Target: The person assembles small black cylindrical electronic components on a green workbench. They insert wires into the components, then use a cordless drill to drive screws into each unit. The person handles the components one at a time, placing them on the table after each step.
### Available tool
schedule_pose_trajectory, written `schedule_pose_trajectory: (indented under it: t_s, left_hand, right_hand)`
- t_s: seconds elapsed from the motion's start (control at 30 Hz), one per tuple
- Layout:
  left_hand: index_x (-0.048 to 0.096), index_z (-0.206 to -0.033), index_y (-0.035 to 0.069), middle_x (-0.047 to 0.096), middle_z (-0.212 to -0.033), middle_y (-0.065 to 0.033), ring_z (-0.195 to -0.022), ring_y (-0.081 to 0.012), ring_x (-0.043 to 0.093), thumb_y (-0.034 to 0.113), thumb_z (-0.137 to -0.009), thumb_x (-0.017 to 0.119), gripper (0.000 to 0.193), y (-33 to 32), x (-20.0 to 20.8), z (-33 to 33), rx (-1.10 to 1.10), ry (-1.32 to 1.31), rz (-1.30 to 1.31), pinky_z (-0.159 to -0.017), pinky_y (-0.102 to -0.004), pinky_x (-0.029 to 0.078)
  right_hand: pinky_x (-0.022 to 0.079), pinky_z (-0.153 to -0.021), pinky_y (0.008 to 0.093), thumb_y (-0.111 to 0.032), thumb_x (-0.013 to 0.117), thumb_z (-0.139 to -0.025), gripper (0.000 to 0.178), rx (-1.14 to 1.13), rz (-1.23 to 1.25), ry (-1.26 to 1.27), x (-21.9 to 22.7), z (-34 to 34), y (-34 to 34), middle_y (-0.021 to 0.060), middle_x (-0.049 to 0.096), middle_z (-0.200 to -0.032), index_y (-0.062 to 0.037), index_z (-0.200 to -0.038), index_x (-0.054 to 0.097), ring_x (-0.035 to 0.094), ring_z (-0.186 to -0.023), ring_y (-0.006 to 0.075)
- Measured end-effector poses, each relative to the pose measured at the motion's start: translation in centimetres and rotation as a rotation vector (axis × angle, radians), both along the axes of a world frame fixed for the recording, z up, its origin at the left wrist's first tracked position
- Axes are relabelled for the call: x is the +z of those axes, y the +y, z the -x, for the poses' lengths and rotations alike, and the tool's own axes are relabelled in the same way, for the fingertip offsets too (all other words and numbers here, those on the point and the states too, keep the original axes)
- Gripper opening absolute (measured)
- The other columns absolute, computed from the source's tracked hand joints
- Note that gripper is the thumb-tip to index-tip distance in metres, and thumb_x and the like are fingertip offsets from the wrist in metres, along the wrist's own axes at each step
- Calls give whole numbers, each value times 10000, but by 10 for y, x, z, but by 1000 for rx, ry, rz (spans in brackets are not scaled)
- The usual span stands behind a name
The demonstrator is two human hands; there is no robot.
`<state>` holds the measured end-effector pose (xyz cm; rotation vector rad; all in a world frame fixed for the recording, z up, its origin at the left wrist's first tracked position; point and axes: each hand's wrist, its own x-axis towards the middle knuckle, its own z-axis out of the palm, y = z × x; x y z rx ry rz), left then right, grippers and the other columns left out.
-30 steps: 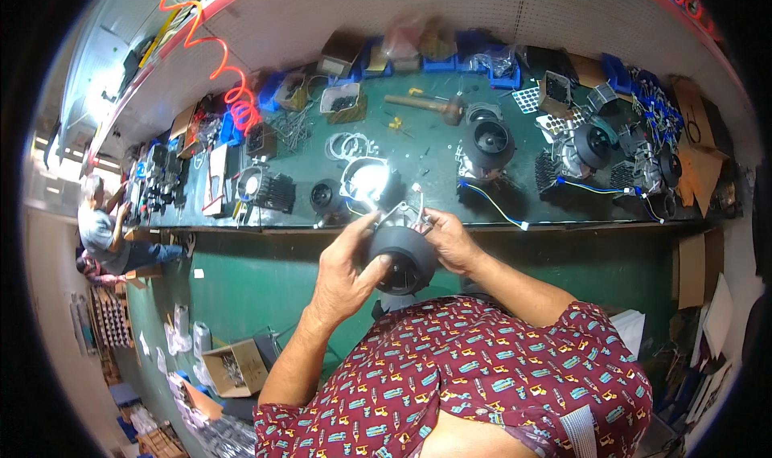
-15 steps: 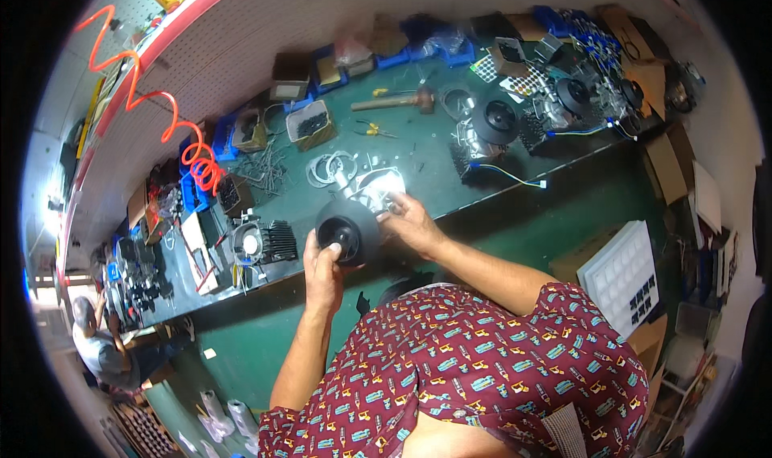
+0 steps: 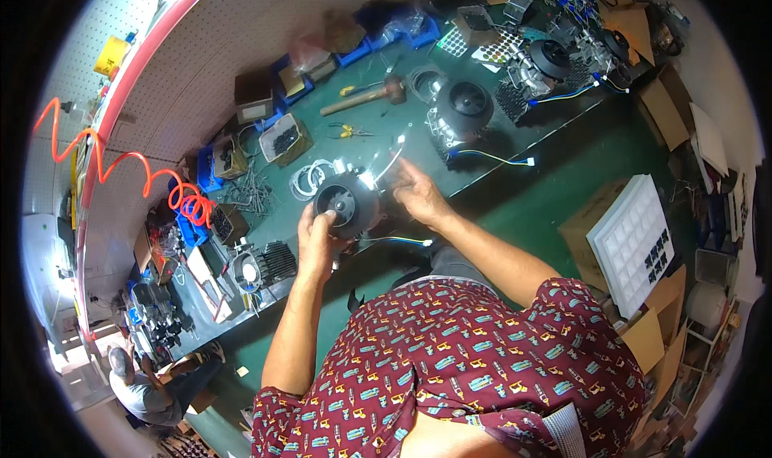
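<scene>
My left hand [image 3: 315,237] is closed around a blower unit [image 3: 346,205] with a round black impeller, its thumb resting inside the wheel near the hub. The wheel faces up toward me, and the unit is held over the workbench's front edge. A multicoloured cable [image 3: 398,240] with a white connector hangs from its lower side. My right hand [image 3: 420,194] is just right of the unit, index finger stretched out and thumb apart. Beside those fingertips a thin whitish strip [image 3: 390,167] rises from the unit, partly blurred by glare.
Similar blower units [image 3: 465,112] stand along the right of the green workbench [image 3: 366,148]. Behind lie a hammer [image 3: 366,96], yellow-handled pliers [image 3: 350,131] and a box of black parts [image 3: 285,139]. A finned unit [image 3: 261,266] sits at left. Another person [image 3: 149,386] works far left.
The blower has been tilted so its wheel faces up more, and its cable now shows. My right hand has moved off the bright metal housing and its fingers have spread. The view has shifted.
</scene>
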<state>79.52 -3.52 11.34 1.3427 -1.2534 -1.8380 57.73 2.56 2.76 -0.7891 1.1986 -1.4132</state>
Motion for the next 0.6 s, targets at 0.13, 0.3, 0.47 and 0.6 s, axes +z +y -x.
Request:
schedule_pose_trajectory:
  t_s: [0.13,0.3,0.47,0.6]
  left_hand:
    - [518,-1286,54,671,-1047,-70,-805,-156,690,242,-929,532,404,-7,-5,10,4,-37,-7,-559,-289,562]
    - [525,-1278,65,674,-1031,-61,-793,-140,684,253,-936,529,390,-13,-8,13,8,-63,-31,-558,-283,560]
    - [545,-1253,80,668,-1018,-45,-779,-126,673,258,-941,524,360,-16,-9,17,11,-72,-34,-563,-280,565]
    - [540,-1260,82,666,-1022,-45,-774,-126,671,259,-947,525,360,-15,-17,14,6,-81,-45,-572,-283,572]
  right_hand:
    - [469,-815,230,85,505,-820,783,-7,-11,22,-12,5,-3,147,577,-1347,-127,-1551,320,487,-845,88]
    - [471,-834,244,79,508,-831,770,-14,-25,-5,-19,6,-5,159,577,-1342,-129,-1549,323,505,-860,96]
    - [478,-844,253,74,512,-840,758,-12,-58,-30,-27,6,-6,187,575,-1328,-128,-1546,326,540,-899,104]
    - [488,-828,255,75,519,-840,766,-18,-119,-63,-31,3,-4,189,580,-1310,-116,-1552,308,556,-880,104]
